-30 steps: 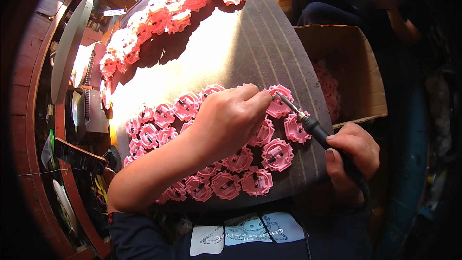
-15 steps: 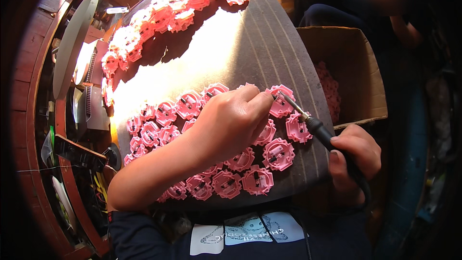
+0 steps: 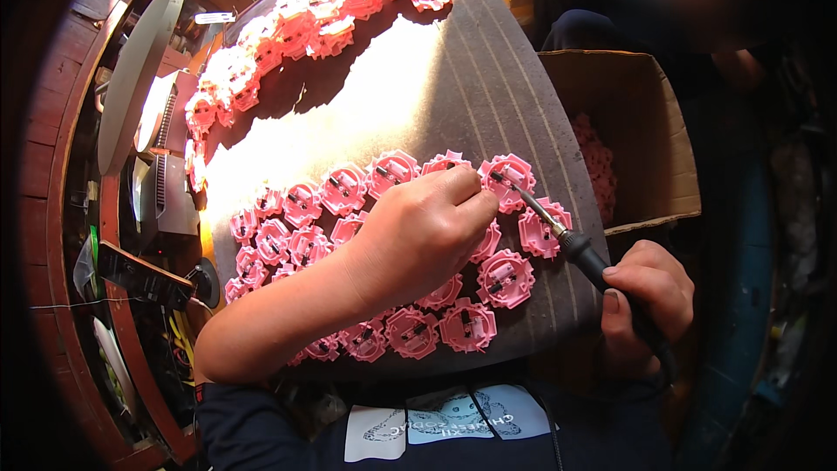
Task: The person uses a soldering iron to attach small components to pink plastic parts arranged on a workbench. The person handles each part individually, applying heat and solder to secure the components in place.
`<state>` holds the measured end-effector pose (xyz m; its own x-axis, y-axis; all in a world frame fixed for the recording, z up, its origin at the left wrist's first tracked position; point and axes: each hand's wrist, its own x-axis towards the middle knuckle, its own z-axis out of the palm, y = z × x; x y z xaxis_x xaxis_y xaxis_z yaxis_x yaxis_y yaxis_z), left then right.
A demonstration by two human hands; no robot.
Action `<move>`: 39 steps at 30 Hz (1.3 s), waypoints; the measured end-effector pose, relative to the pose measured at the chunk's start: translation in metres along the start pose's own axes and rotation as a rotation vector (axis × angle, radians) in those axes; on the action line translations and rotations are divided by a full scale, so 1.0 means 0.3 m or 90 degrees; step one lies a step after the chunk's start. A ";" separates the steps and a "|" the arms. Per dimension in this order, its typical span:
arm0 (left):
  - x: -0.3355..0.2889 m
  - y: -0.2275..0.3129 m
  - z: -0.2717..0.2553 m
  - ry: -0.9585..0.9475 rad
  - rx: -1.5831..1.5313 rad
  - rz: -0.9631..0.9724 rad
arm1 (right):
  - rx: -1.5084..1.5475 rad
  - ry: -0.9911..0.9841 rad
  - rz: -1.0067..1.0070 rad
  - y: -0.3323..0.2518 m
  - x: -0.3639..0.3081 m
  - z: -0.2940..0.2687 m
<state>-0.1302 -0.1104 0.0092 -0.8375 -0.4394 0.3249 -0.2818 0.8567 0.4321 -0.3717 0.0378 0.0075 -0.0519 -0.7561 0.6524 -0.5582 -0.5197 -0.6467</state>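
My right hand point(image 3: 649, 296) is wrapped round the dark handle of a soldering iron point(image 3: 586, 253). Its metal tip points up and left onto a pink plastic part point(image 3: 508, 181) with small black pieces inside, at the far right of the rows. Beside that same part, my left hand point(image 3: 440, 214) is closed in a pinch, knuckles up. Whatever its fingertips hold is hidden or too thin to make out. My left forearm crosses over the rows of similar pink parts and covers several of them; one uncovered pink part point(image 3: 505, 279) lies just right of the wrist.
Piled pink parts point(image 3: 323, 13) line the far left edge of the grey striped board point(image 3: 514, 96). On the right stands an open cardboard box point(image 3: 649, 139) with pink pieces in it. Another person sits at the far right. A dark panel on a stand point(image 3: 144, 277) is at left.
The iron's tip has shifted a little down and right on the pink part. My left hand has moved slightly toward me and to the right, uncovering more of the far row.
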 end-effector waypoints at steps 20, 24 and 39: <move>0.014 -0.007 0.013 0.021 -0.020 0.015 | -0.006 -0.008 -0.014 0.006 0.010 0.006; 0.015 -0.010 0.012 0.019 -0.020 0.016 | -0.003 -0.010 -0.011 0.010 0.005 0.006; 0.020 -0.014 0.019 0.019 -0.020 0.015 | -0.005 -0.013 -0.008 0.009 0.008 0.005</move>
<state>-0.1367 -0.1149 0.0044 -0.8296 -0.4267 0.3601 -0.2461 0.8584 0.4501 -0.3721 0.0341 0.0068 -0.0276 -0.7576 0.6521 -0.5652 -0.5263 -0.6353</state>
